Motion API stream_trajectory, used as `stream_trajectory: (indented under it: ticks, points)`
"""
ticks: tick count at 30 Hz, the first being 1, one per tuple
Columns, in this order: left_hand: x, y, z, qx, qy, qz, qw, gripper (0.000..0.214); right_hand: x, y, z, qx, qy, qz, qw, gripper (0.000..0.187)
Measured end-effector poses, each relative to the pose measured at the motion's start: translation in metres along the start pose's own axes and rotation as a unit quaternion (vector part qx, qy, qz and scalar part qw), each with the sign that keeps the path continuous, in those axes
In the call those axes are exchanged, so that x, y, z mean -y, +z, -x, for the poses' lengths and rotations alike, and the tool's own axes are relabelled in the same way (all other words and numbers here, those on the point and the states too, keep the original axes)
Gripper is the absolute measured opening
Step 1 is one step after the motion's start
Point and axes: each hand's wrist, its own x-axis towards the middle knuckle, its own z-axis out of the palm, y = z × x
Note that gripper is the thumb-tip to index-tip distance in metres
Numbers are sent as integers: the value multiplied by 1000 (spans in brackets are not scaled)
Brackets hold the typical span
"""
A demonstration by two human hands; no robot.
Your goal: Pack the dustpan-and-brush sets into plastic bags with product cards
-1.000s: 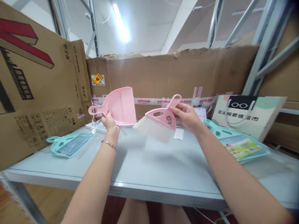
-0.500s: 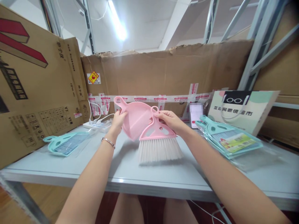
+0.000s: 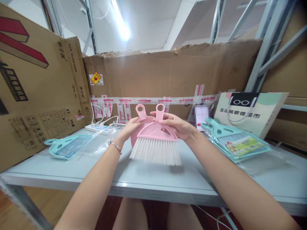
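A pink dustpan (image 3: pixel 133 138) is held up over the table, its ringed handle pointing upward. My left hand (image 3: pixel 130 128) is closed on it near the base of the handle. In front of the dustpan hangs a pink hand brush (image 3: pixel 155 132) with white bristles pointing down. My right hand (image 3: pixel 178 126) grips the brush at the base of its handle, fingers reaching behind it. The brush covers most of the dustpan, and whether the two touch I cannot tell. Both handles stand side by side.
On the left lies a wrapped teal dustpan and brush set (image 3: pixel 69 146), beside clear plastic wrapping (image 3: pixel 102 143) and a white power strip (image 3: pixel 98 128). Stacked teal sets (image 3: pixel 237 140), a phone (image 3: pixel 201 116) and a paper bag (image 3: pixel 251 111) sit at right. Cardboard (image 3: pixel 168 73) walls the back.
The dustpan has turned upright, its handle swinging right. The brush has shifted slightly left and now overlaps the dustpan's front. My hands have come closer together.
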Motion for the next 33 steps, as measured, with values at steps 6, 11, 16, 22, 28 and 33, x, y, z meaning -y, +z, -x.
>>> stream_trajectory:
  ticks: [6,11,16,22,28,33]
  points:
    - [-2,0,2,-21,-15,-22,999,27,12,-1,8,4,-5,8,1000,33]
    - [-3,4,4,-32,-7,-27,999,27,15,-1,7,-129,-55,185,973,29]
    - [-9,15,6,14,-16,4,1000,43,3,6,-1,-201,-60,309,927,27]
    - [-20,28,15,119,44,-40,991,44,-9,14,-6,-265,-115,355,889,20]
    - [-21,35,16,129,80,-107,983,33,-22,7,-14,-361,-216,475,773,29]
    - [-15,32,13,114,79,-123,983,34,-26,-10,-17,-268,-97,315,905,45]
